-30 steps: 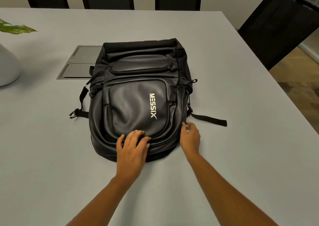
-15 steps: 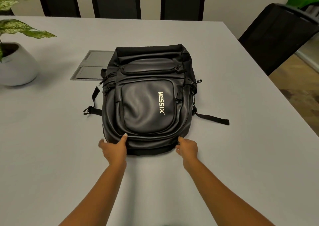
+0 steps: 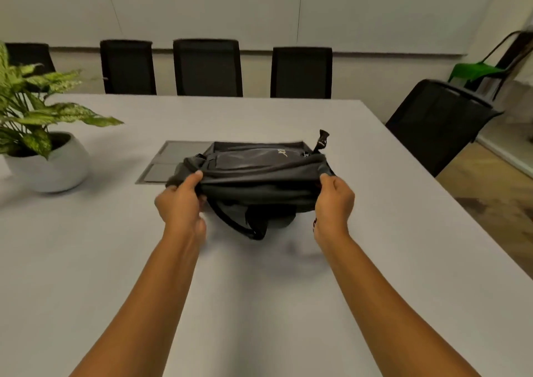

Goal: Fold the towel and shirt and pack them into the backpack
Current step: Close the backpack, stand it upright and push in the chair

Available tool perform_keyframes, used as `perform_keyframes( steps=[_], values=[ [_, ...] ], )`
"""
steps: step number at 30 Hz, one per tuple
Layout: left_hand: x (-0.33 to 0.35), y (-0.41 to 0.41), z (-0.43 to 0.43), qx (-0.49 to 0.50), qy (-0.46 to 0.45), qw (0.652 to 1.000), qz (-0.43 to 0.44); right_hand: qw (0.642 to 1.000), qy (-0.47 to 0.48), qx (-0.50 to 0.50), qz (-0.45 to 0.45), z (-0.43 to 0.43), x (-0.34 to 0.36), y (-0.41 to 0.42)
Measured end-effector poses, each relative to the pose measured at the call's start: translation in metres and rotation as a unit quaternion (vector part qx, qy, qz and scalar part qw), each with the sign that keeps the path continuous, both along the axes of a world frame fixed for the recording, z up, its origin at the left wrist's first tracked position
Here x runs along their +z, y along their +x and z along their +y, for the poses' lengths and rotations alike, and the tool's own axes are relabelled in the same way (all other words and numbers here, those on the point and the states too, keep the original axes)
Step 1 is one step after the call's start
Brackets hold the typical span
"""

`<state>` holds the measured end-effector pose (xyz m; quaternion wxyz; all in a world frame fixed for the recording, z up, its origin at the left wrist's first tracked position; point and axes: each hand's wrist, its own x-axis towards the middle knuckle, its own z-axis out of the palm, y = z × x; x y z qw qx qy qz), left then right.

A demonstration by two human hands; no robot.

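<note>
Left hand (image 3: 181, 203) and right hand (image 3: 334, 202), each closed on a near corner of the black backpack (image 3: 256, 183), hold its near end raised off the grey worktop (image 3: 259, 304). Far left, a potted plant (image 3: 40, 146); beyond, black chairs (image 3: 207, 66).

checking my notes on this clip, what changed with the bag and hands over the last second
The black leather-look backpack, lying flat before, now has its near bottom end lifted off the grey table, straps hanging beneath. The left hand and right hand, which rested at that edge, have each closed a grip on a bottom corner. The white potted plant and black chairs stayed put.
</note>
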<state>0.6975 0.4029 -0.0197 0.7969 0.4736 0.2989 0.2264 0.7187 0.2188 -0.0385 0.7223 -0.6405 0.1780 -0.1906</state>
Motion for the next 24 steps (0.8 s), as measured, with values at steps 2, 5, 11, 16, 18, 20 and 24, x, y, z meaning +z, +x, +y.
perform_keyframes(
  steps=[2, 5, 11, 16, 18, 20, 24],
  values=[
    [0.042, 0.007, -0.004, -0.006, 0.024, 0.998, -0.060, 0.999, 0.011, -0.013, -0.037, -0.001, 0.034, 0.010],
    [0.084, 0.025, -0.008, -0.016, 0.067, 0.992, -0.109, 0.996, 0.004, -0.027, -0.085, -0.005, 0.076, 0.029],
    [0.108, 0.076, -0.021, -0.036, 0.150, 0.985, -0.082, 0.991, -0.080, -0.037, -0.104, -0.006, 0.092, 0.062],
    [0.084, 0.089, -0.030, -0.087, 0.370, 0.918, -0.113, 0.917, -0.371, -0.002, -0.149, -0.009, 0.062, 0.069],
    [0.069, 0.093, -0.026, -0.097, 0.515, 0.847, -0.093, 0.858, -0.497, -0.016, -0.131, -0.015, 0.055, 0.075],
    [0.052, 0.095, -0.022, -0.099, 0.645, 0.756, -0.060, 0.807, -0.579, -0.041, -0.108, -0.020, 0.052, 0.083],
    [0.037, 0.105, -0.014, -0.106, 0.748, 0.654, 0.029, 0.769, -0.628, -0.055, -0.108, -0.020, 0.049, 0.100]
  ],
)
